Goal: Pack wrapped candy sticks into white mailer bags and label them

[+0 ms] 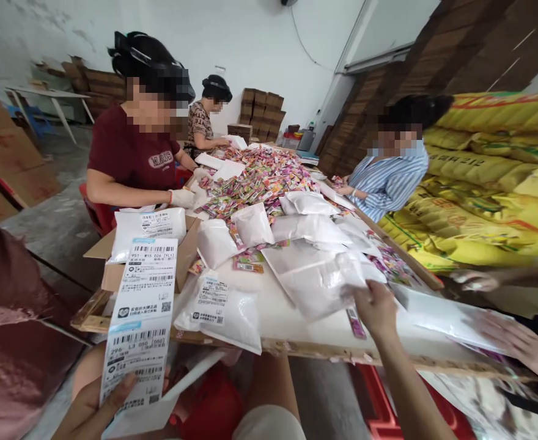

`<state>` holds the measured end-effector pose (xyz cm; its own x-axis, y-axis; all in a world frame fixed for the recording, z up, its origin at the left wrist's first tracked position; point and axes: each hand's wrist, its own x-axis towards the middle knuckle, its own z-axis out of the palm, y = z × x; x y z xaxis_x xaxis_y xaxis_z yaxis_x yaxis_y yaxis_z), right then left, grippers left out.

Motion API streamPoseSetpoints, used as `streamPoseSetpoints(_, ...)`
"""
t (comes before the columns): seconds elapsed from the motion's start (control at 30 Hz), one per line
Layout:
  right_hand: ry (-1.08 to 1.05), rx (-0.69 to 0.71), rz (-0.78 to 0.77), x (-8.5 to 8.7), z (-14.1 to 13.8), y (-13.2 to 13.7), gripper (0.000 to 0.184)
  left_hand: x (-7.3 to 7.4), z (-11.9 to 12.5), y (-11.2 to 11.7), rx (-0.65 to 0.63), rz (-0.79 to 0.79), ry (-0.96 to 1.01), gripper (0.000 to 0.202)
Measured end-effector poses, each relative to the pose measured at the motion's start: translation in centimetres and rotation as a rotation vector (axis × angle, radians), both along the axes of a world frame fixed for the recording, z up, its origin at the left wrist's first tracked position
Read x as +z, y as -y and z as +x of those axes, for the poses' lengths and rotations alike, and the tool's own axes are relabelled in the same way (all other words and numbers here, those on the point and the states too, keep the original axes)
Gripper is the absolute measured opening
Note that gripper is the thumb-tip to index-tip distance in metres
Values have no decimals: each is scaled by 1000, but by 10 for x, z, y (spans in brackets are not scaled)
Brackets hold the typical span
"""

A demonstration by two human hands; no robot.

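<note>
A strip of printed shipping labels [152, 293] is pinched in my left hand [106, 403], thumb on its front; the strip stands up before the table edge, and its lower part curls toward the right. My right hand [376, 308] is closed on the right edge of a large white mailing bag [303, 278], slightly blurred. Beside it on the table, a small purple packet [356, 322] lies below my fingers. Nearer my left hand rests a filled white mailing bag [232, 315] with a label stuck on it.
Small colourful packets [269, 177] are heaped mid-table, with more white bags [308, 203] in front. A carton [108, 278] at the left holds a labelled bag [159, 225]. Co-workers sit around the table; another person's hands [512, 336] hold a white bag [447, 315] at right. Yellow sacks [475, 177] are stacked behind.
</note>
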<state>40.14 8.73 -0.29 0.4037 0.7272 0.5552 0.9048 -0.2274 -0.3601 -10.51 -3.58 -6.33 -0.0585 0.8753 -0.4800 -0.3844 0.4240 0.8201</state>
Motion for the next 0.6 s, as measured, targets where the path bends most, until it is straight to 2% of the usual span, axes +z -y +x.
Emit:
streamPoseSetpoints(0.07, 160, 269, 223, 38, -28, -10, 24, 1, 1, 0, -15, 12, -10, 35)
streamPoseSetpoints(0.13, 183, 624, 252, 57, -66, -20, 23, 4, 7, 0, -3, 24, -5, 32)
streamPoseSetpoints(0.17, 174, 787, 212, 56, -88, -23, 24, 6, 11, 1, 0, 27, 4, 31)
streamPoseSetpoints(0.2, 153, 923, 136, 48, -109, -25, 25, 9, 15, 2, 1, 33, 7, 30)
streamPoseSetpoints(0.27, 98, 1101, -95, 18, -148, -22, 28, 13, 22, 3, 1, 48, -24, 30)
streamPoseSetpoints(0.33, 36, 1113, -282, -19, -175, -15, 33, 16, 26, 4, 17, 67, -69, 30)
streamPoseSetpoints(0.4, -17, 976, -313, -47, -186, -9, 36, 18, 29, 4, 38, 83, -69, 30)
streamPoseSetpoints(0.43, -30, 897, -298, -56, -189, -7, 35, 18, 31, 4, 48, 94, -59, 30)
streamPoseSetpoints(0.5, -26, 799, -312, -62, -191, -6, 39, 18, 37, 3, 65, 121, -49, 31)
streamPoseSetpoints(0.6, -60, 731, -370, -51, -201, 0, 54, 16, 51, 0, 37, 184, -104, 33)
